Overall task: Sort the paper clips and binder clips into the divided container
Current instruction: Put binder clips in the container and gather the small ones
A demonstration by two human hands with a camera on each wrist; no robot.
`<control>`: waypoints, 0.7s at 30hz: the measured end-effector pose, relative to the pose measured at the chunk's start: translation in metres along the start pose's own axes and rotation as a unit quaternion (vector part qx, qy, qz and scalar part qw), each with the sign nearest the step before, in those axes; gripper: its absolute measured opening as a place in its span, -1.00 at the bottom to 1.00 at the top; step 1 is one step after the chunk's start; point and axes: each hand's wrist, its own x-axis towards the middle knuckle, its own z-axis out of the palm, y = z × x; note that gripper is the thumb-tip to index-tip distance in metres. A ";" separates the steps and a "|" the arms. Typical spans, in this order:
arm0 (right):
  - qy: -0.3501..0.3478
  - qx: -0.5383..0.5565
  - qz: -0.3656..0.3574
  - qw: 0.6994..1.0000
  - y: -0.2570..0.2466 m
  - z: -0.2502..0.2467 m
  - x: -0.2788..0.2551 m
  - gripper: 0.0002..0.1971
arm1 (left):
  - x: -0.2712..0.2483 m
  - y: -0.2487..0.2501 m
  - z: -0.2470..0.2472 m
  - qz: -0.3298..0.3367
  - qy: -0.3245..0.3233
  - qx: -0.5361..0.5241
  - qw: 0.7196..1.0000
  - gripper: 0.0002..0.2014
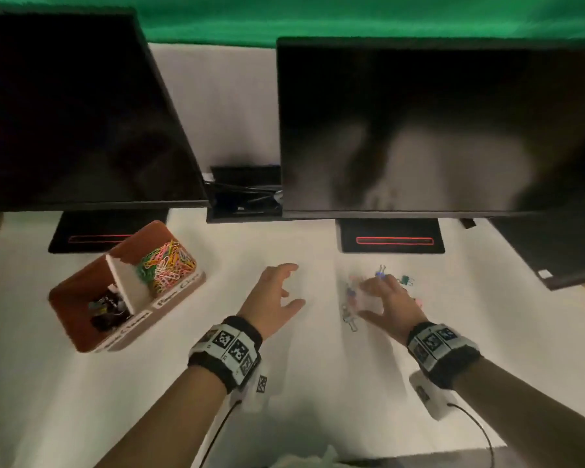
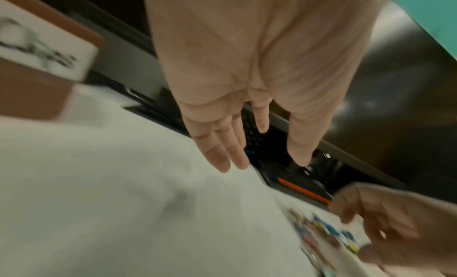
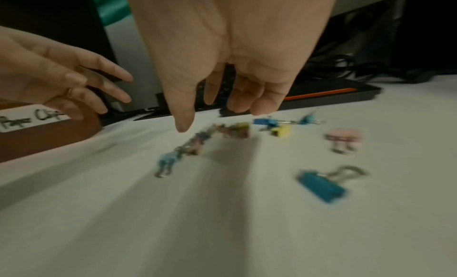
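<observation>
A brown divided container (image 1: 81,336) stands at the left of the white table. Its far compartment holds coloured paper clips (image 1: 166,265); its near one holds dark binder clips (image 1: 108,307). Several coloured binder clips (image 3: 321,185) lie loose on the table at the right, among them a pink one (image 3: 343,138) and a yellow one (image 3: 280,131). My right hand (image 1: 365,298) hovers just over this pile with fingers hanging loosely curled, holding nothing. My left hand (image 1: 293,285) is spread open above bare table between the container and the pile.
Two dark monitors (image 1: 419,130) hang over the back of the table, their black stands (image 1: 390,236) behind the clips. A cable tray (image 1: 244,194) sits between them. A dark slab (image 1: 554,251) lies at the far right.
</observation>
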 end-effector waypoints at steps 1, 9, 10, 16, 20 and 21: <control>0.012 -0.003 0.018 1.000 0.013 -0.004 -0.002 -0.45 | 0.007 0.005 0.017 0.002 -0.025 0.014 1.000 -0.36; -0.007 -0.055 0.100 0.993 0.064 -0.025 0.019 0.00 | 0.051 0.030 0.108 0.006 -0.125 0.181 0.976 0.17; -0.021 -0.053 0.093 0.994 0.065 -0.024 0.023 0.02 | 0.055 0.031 0.114 0.007 -0.131 0.197 0.972 0.18; -0.051 -0.061 0.001 0.997 0.053 -0.012 0.043 -0.03 | 0.067 0.030 0.117 0.023 -0.107 0.202 0.973 -0.08; -0.064 -0.048 -0.055 0.995 0.040 -0.006 0.051 -0.34 | 0.063 0.028 0.115 0.026 -0.049 0.173 0.983 -0.54; -0.070 -0.036 -0.063 0.995 0.038 -0.003 0.051 -0.43 | 0.062 0.027 0.115 0.024 -0.036 0.167 0.985 -0.63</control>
